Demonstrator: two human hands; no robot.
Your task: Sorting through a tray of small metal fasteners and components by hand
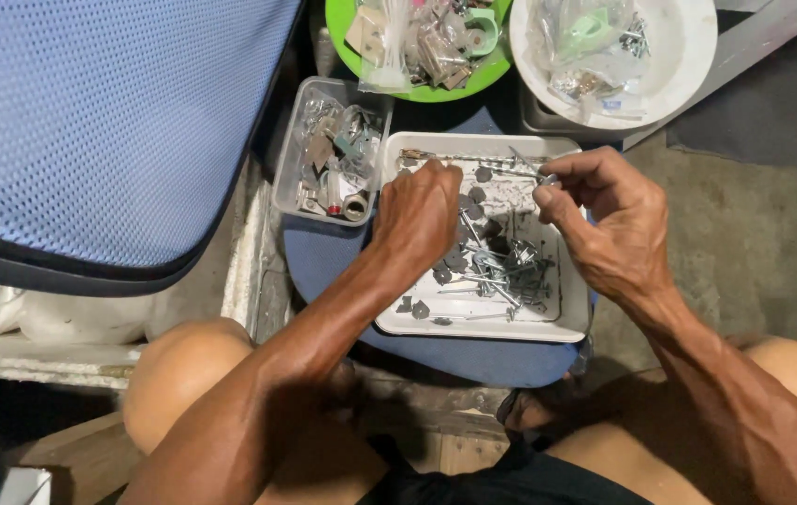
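Nails (496,271) lie heaped with flat grey washers in the white rectangular tray (482,323) between my knees, and both my hands are over it. My left hand (417,213) hangs at about ten o'clock of the tray, fingers curled down and bunched together into the hardware near the far rim; I cannot tell whether anything is pinched under them. My right hand (609,224) sits at two o'clock, thumb and forefinger closed on one thin nail (522,165) whose shaft points off toward nine o'clock, the other fingers loosely bent. The two hands are apart, with the heap showing between them.

The nails are slim, silver-grey and long-shanked, crossing each other in a tangle mostly at the middle and toward three o'clock; too many overlap to count. The washers are small dull discs and squares scattered about them.

The tray is one, resting on a blue cushion (323,257). Further out there are three more containers: a clear plastic box (291,168) of mixed metal bits touching the tray's side at ten o'clock, a green bowl (337,28) of bagged fittings at eleven o'clock, and a white bowl (688,47) holding plastic bags at one o'clock. A blue mesh chair back (99,122) fills the nine o'clock side.
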